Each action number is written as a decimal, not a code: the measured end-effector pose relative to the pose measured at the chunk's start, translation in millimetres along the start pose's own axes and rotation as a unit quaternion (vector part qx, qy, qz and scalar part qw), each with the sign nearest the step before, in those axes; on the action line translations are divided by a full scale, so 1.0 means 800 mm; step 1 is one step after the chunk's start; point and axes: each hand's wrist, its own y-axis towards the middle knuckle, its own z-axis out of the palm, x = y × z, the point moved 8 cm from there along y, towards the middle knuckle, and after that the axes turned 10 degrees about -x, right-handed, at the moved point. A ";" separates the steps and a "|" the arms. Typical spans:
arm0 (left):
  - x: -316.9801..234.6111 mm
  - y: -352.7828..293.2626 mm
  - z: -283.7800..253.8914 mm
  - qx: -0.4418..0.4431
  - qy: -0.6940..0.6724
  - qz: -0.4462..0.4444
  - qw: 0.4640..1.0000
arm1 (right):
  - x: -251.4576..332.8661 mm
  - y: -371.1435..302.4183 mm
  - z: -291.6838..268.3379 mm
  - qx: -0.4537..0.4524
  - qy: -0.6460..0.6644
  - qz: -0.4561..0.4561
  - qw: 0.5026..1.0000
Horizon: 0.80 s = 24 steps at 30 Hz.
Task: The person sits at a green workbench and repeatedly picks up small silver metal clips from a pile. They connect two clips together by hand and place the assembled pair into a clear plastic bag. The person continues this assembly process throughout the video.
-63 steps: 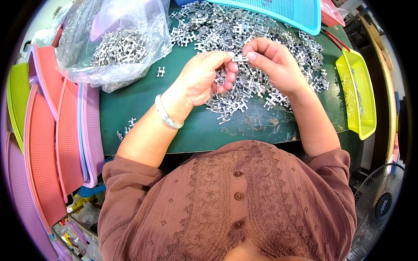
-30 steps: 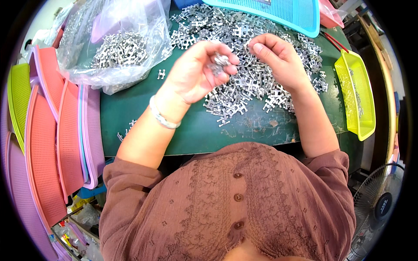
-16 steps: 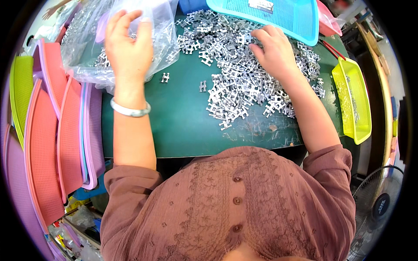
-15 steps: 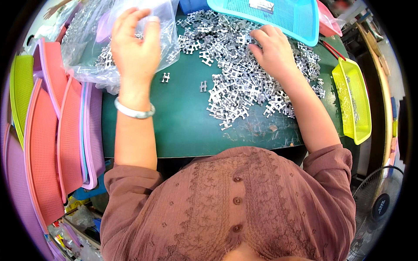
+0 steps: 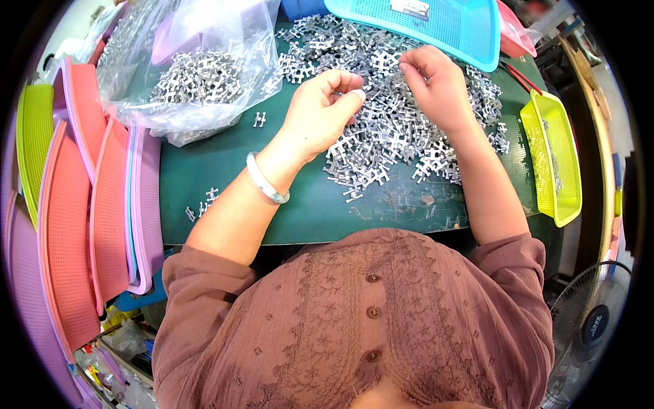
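A wide heap of small silver metal pieces (image 5: pixel 368 153), each roughly H-shaped, covers the middle and back of the green table (image 5: pixel 286 211). My left hand (image 5: pixel 320 112), a pale bangle on its wrist, hovers at the heap's left side. Its thumb and fingers are drawn together; whatever they hold is too small to make out. My right hand (image 5: pixel 439 88) is over the heap's right part, fingers curled and thumb against them. Metal pieces lie close to its fingertips, and I cannot tell whether one is gripped. More such pieces fill a clear plastic bag (image 5: pixel 255 85) at the back left.
A blue basket (image 5: pixel 449 34) rests behind the heap; a yellow-green basket (image 5: pixel 569 177) stands at the right edge. Stacked coloured baskets (image 5: pixel 68 259) line the left side. Several loose pieces (image 5: pixel 204 204) lie near the front left. A fan (image 5: pixel 586 334) is at lower right.
My left hand has moved right and nearer, from above the bag to the heap, its fingers closing together. Now the bag's contents show. My right hand has shifted slightly, fingers more curled.
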 end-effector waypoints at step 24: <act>0.014 -0.006 0.011 0.054 -0.171 -0.143 0.973 | 0.067 -0.018 -0.004 0.035 0.063 -0.182 0.981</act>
